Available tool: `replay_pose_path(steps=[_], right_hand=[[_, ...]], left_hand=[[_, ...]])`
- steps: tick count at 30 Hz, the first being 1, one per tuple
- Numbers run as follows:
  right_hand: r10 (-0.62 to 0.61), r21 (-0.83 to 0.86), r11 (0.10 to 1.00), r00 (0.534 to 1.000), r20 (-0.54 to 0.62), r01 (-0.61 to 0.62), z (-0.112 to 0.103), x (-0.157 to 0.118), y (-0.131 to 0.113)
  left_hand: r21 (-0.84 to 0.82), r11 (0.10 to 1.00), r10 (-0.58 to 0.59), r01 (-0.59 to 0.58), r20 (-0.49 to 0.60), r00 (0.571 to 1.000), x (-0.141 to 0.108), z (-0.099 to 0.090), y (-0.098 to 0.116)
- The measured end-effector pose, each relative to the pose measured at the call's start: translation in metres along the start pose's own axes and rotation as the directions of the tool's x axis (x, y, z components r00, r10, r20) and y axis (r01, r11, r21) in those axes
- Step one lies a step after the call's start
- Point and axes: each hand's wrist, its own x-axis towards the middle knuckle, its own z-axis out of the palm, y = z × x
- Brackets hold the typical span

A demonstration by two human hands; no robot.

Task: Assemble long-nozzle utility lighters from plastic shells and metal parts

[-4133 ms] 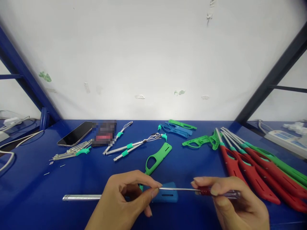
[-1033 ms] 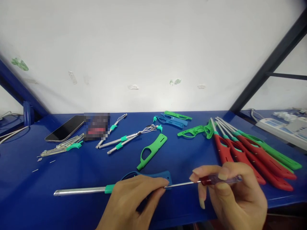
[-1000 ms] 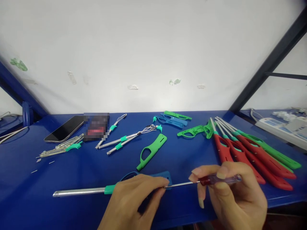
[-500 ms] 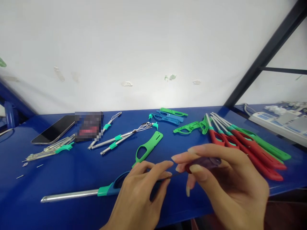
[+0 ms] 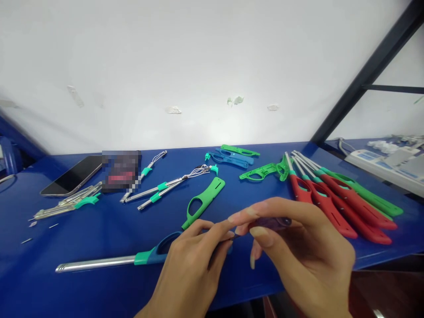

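Note:
My left hand (image 5: pixel 195 256) is closed round the handle of a blue long-nosed gas lighter (image 5: pixel 159 254), hiding most of it. The lighter's silver tube points left, with a teal collar at its base. In the fingers of my right hand (image 5: pixel 298 251) is a small screwdriver with a dark purple handle (image 5: pixel 273 222). Its thin shaft runs towards my left fingertips, and the tip is hidden behind them. My hands meet at the fingertips. A green lighter handle shell (image 5: pixel 207 201) lies just beyond my left hand.
Red lighters (image 5: pixel 347 198) and a green one fan out at the right. Green half shells (image 5: pixel 263 172) and blue shells (image 5: pixel 232 158) lie at the back. Metal tubes with wires (image 5: pixel 168 187), clear fuel tanks (image 5: pixel 68 203) and a phone (image 5: pixel 74 176) occupy the left.
My right hand has moved left with the screwdriver, and its fingertips now meet my left hand. The view has shifted slightly.

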Motion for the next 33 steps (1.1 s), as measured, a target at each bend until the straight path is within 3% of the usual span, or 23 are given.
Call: replay_pose_path(steps=[8,18,25,33], right_hand=[[-0.009,0.019,1.000,1.000,-0.003,0.009,0.0031,0.0028,-0.0012],[-0.013,0.014,1.000,1.000,-0.025,0.013,0.0039,0.0026,-0.0002],[-0.008,0.012,1.000,1.000,-0.008,0.008,0.0023,0.0028,0.0007],[0.015,0.040,0.999,1.000,0.016,-0.016,0.0007,0.0041,0.0044]], left_hand=[[0.087,0.996,0.036,-0.034,-0.011,0.999,0.0039,0.0005,0.0007],[0.052,0.991,0.123,-0.121,-0.028,0.992,0.0002,0.0015,-0.0021],[0.024,0.994,0.105,-0.105,-0.010,0.994,0.0014,0.0026,-0.0013],[-0.058,0.998,0.000,-0.001,-0.023,1.000,0.0015,0.0005,-0.0010]])
